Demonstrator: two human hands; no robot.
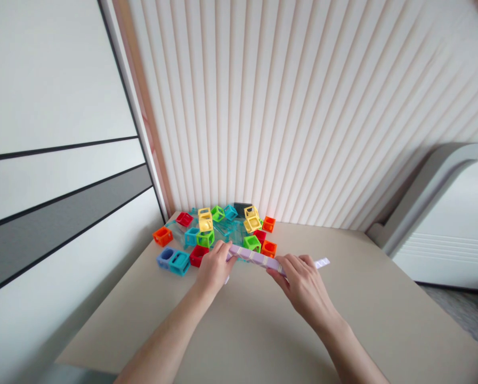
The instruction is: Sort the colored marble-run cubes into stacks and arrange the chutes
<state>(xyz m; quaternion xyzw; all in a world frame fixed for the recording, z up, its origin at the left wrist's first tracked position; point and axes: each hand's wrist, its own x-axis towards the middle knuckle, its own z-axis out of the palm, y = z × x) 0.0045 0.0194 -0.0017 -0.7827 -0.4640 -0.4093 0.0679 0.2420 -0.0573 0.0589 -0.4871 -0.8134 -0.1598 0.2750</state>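
In the head view, the left hand (212, 268) and right hand (302, 281) each pinch a lilac patterned strip (257, 258) above the table (242, 336), on the near side of colourful openwork cubes (179, 263). Holding it straight probably calls for light, even grips and gentle tension.

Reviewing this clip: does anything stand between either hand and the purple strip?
Nothing visible does. The left hand and right hand both grip the purple strip directly. The coloured cubes lie on the far side of the strip on the table, not between it and the hands.
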